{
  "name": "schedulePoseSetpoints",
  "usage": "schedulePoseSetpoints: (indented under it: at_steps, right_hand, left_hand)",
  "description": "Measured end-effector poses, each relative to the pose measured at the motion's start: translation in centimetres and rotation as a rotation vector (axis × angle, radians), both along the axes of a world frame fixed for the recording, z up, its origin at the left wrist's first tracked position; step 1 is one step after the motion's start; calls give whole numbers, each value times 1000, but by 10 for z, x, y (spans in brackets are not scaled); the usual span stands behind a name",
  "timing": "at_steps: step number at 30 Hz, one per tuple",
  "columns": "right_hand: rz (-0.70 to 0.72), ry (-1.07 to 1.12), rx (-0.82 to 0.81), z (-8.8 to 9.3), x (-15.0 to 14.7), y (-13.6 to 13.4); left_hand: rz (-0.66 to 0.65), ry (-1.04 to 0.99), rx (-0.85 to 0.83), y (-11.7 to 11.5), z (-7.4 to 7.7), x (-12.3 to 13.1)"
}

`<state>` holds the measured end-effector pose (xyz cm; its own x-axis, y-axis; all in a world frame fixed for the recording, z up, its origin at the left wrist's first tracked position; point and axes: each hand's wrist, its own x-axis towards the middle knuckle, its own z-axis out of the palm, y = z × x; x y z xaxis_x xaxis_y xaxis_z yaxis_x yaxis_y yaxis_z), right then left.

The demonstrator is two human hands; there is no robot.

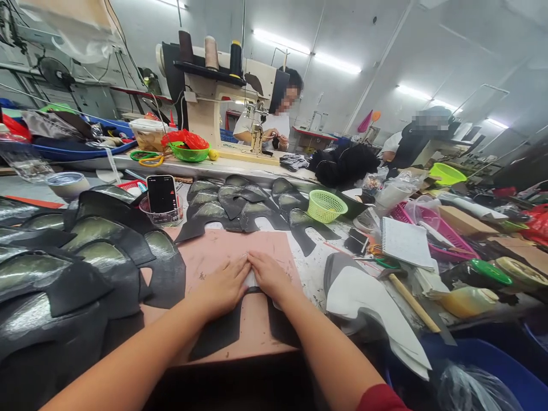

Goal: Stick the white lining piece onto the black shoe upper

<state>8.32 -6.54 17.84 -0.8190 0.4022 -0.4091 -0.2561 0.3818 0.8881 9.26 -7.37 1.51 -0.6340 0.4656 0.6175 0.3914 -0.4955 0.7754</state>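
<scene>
While pressed flat on the black leather piece (216, 334), fingers straight and together, left hand (225, 288) and right hand (269, 277) are joined at the fingertips over its far end, its legs pointed nearward.

Left hand (225, 285) and right hand (269, 277) lie on a shoe upper (218, 334) on the mat (214, 248); stacked uppers (64, 274) left, phone (161, 194) behind.

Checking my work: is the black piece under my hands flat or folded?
Flat: the black piece lies spread on the pink board, both its legs unfolded.
</scene>
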Motion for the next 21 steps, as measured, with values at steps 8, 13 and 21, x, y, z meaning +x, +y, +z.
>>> schedulePoseSetpoints:
  at_steps: [8,13,21]
  right_hand:
    - [-73,-86,59,3,10,-9]
    - [-124,-61,95,3,12,-15]
    - [-142,-4,96,-34,50,-28]
  left_hand:
    - [-105,72,-111,-22,-44,56]
    - [0,71,-73,-14,-66,98]
    - [-57,-60,-168,-40,-55,113]
